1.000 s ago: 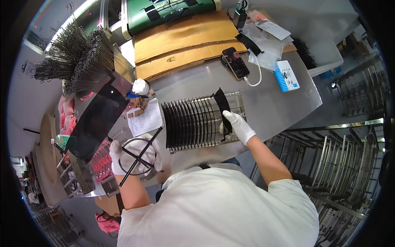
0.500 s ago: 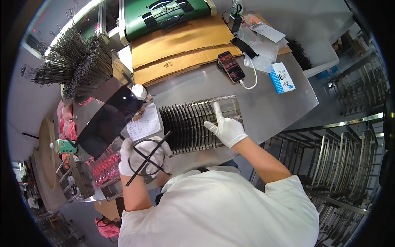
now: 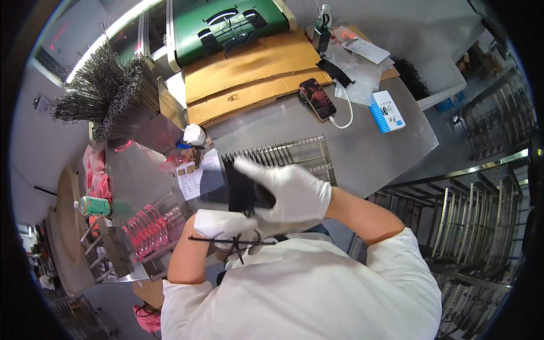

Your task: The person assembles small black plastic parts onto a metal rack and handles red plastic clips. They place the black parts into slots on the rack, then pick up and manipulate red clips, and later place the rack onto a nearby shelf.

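Observation:
In a white glove, my left hand (image 3: 218,225) is closed on a black wire frame (image 3: 241,242) with thin crossed bars, held close to my chest. A dark, glossy, partly see-through sheet (image 3: 214,184) is between my two hands. My gloved right hand (image 3: 297,192) reaches in from the right, and its thumb and fingers straddle the sheet's right end; its fingertips are slightly blurred. Behind the hands lies a metal rack (image 3: 326,160) with a row of thin black curved pieces (image 3: 273,154), now largely covered. A written paper sheet (image 3: 191,182) lies left of the rack.
A dense bundle of hooked wires (image 3: 122,90) stands at far left, near a green bottle (image 3: 93,205) and a rack with pink-wrapped pieces (image 3: 148,232). Farther back are cardboard (image 3: 249,76), a green conveyor (image 3: 187,34), a phone (image 3: 317,99) and a blue-white box (image 3: 388,111).
My right hand has left the rack and come left to the dark sheet. The sheet has swung right, in front of the rack. My left hand has moved right and the black frame has tilted.

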`<state>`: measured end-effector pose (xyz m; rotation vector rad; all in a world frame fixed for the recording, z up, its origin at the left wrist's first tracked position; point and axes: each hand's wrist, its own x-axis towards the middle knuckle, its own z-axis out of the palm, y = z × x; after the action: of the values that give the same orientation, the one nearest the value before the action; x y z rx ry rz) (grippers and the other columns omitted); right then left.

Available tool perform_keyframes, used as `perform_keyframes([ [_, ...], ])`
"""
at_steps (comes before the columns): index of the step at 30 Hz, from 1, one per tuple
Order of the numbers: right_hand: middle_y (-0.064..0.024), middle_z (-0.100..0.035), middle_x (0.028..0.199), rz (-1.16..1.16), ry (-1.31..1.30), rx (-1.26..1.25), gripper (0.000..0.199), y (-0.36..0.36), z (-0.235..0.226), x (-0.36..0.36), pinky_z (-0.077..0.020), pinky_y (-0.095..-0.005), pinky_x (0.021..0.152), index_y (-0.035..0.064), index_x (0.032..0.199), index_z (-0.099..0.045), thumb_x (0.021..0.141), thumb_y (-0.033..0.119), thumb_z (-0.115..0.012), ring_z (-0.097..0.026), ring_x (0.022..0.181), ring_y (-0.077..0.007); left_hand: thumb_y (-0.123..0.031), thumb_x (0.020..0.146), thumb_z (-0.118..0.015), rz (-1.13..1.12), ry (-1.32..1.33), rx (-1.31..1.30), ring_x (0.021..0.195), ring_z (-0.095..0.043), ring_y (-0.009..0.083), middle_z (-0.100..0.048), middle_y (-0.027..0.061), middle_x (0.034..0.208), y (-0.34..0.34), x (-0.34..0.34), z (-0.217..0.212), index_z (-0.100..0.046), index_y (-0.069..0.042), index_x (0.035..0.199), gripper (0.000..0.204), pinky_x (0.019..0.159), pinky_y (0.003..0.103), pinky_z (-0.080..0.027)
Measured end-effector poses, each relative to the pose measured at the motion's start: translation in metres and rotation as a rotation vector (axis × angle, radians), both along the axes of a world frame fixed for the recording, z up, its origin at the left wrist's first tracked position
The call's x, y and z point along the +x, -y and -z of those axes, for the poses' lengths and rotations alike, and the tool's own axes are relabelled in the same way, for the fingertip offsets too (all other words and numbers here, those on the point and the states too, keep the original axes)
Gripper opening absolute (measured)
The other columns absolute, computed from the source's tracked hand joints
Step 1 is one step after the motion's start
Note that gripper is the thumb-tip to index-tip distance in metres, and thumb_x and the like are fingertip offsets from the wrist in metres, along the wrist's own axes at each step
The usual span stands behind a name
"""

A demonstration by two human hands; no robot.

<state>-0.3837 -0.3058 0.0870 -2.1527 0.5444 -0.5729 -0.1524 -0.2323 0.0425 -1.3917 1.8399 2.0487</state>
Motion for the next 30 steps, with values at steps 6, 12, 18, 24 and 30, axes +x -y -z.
perform_keyframes([
  [6,-0.0152,-0.067,0.094,0.208,0.009,-0.533,0.080,0.004,0.021,-0.006,-0.0519,-0.0441,0.076,0.0089,0.147,-0.048,0.072,0.010,-0.077,-0.066,0.084,-0.0343,-0.025,0.094,-0.056,-0.022,-0.393,-0.052,0.065,-0.064,0.0176,-0.069,0.0106,0.081,0.003,0.010,0.009,-0.069,0.003,0.102,0.032,0.062,0.031,-0.052],
  [12,-0.0212,-0.063,0.097,0.690,0.024,-0.155,0.073,0.015,0.070,-0.050,-0.0524,-0.0455,0.080,0.0051,0.152,-0.041,0.085,0.008,-0.070,-0.063,0.090,-0.0401,-0.055,0.101,-0.032,-1.330,-0.737,-0.352,0.072,-0.066,0.0225,-0.067,0.0191,0.089,-0.002,0.012,-0.018,-0.059,0.006,0.118,0.069,0.064,0.035,-0.053],
  [18,-0.0099,-0.066,0.082,0.608,0.073,0.787,0.062,0.002,0.102,-0.092,-0.0534,-0.0350,0.075,0.0104,0.156,-0.037,0.101,0.031,-0.054,-0.065,0.075,-0.0179,-0.038,0.084,-0.067,-1.104,-1.778,-1.079,0.110,-0.055,0.0273,-0.051,0.0228,0.131,0.000,0.081,-0.097,-0.032,0.013,0.147,0.089,0.098,0.040,-0.048],
  [24,-0.0046,-0.067,0.078,0.611,0.117,0.822,0.052,0.013,0.158,-0.095,-0.0475,-0.0303,0.075,0.0030,0.093,-0.067,0.106,0.047,-0.041,-0.059,0.071,-0.0146,-0.022,0.096,-0.062,-0.505,-0.634,-1.362,0.130,-0.056,0.0322,-0.049,0.0257,0.148,0.102,-0.077,-0.148,-0.039,0.004,0.152,0.066,0.109,0.038,-0.043],
  [30,-0.0035,-0.066,0.075,0.533,-0.055,1.060,0.054,0.028,0.154,-0.074,-0.0485,-0.0297,0.058,0.0092,0.121,-0.061,0.102,0.057,-0.046,-0.062,0.068,-0.0133,-0.010,0.099,-0.058,-0.658,-0.522,-0.912,0.112,-0.065,0.0206,-0.068,0.0170,0.124,0.081,-0.085,-0.154,-0.047,0.006,0.147,0.052,0.097,0.031,-0.050],
])
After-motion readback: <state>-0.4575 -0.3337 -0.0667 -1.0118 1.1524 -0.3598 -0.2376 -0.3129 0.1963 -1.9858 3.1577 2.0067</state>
